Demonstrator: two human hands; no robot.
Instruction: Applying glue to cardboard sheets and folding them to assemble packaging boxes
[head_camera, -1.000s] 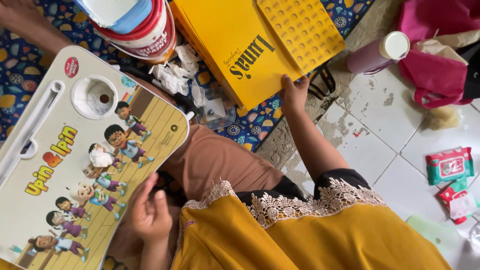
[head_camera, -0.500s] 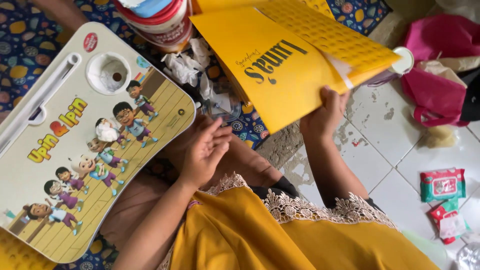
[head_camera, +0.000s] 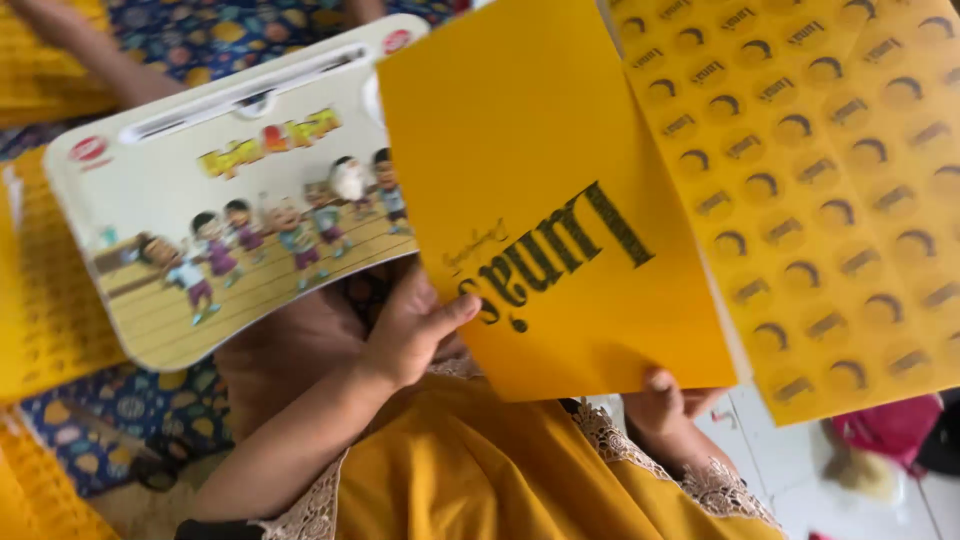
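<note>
So you've got that big yellow folded card (head_camera: 560, 190) lifted right up in front of the camera, filling the middle and upper right of the view, dark lettering on its plain face and a sheet (head_camera: 840, 200) covered in rows of little printed marks hanging off its right side. Your left hand (head_camera: 415, 330) is on the lower left edge of the card, thumb pressed across the front face near the lettering and the rest of the fingers tucked behind, so it's closed on the edge in a loose pinch. Your right hand (head_camera: 665, 405) is at the bottom edge, and honestly you only see a fingertip or two curling up over the front; the rest sits behind the card, so it looks wrapped around that edge but I can't tell how tight. Off to the left, behind the card, lies a white lap tray (head_camera: 200, 200) with cartoon kids printed on it, its right end hidden by the card. Under it there's a blue patterned mat (head_camera: 130, 420), and a pair of scissors (head_camera: 150, 465) rests on it near the bottom left. Your mustard-yellow top with lace trim (head_camera: 500, 480) fills the bottom. A pink bag (head_camera: 890, 430) sits on the white floor tiles at the lower right.
</note>
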